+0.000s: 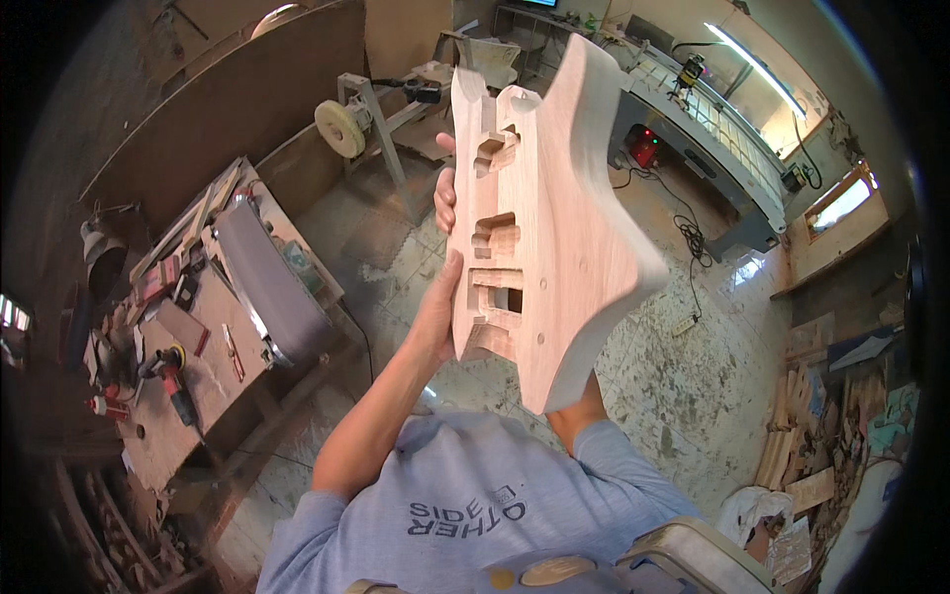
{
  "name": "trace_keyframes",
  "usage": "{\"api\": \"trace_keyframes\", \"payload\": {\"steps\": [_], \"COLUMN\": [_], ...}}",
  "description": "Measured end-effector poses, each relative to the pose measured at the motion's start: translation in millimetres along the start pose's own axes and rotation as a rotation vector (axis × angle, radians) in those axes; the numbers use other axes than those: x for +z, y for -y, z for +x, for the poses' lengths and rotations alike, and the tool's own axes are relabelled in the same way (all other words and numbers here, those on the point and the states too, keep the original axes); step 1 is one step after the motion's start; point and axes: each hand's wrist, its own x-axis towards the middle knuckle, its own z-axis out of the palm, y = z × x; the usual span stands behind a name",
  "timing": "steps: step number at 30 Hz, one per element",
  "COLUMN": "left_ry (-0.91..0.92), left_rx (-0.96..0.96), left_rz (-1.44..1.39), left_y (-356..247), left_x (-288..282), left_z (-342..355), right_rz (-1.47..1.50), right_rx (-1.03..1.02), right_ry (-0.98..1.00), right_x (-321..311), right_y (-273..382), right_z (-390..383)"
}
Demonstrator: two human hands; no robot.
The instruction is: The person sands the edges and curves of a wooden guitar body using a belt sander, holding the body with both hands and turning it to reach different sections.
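Observation:
An unpainted wooden electric guitar body [584, 208] is held up before my chest, seen at a steep angle, with its routed pockets turned toward the left. Wood grain and a few small round marks show on its broad pale face. My left hand [441, 287] grips the left edge of the body, its fingertips showing beyond that edge and the thumb lying along the near side. Behind the lower right of the body, my right forearm [579, 411] disappears from sight; the body hides the right hand and its fingers.
On my left a wooden workbench [213, 436] bears a grey hard case [267, 272], a red and black power tool [176, 391] and loose hand tools. A stand with a pale round wheel [339, 129] is farther off. At right are a large flatbed machine [712, 148], a floor cable [691, 238] and scrap wood [782, 445].

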Motion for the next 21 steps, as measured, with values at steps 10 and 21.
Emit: {"api": "trace_keyframes", "payload": {"steps": [10, 21], "left_ry": [-0.331, -0.488], "left_rx": [0.679, 1.018], "left_rz": [0.226, 0.576], "left_y": [-105, -219], "left_x": [-58, -150], "left_z": [-15, -72], "right_rz": [-0.269, -0.849], "right_rx": [-0.159, 0.092], "right_ry": [-0.127, -0.613], "right_x": [37, 86], "right_y": [-11, -100], "right_z": [-63, 43]}}
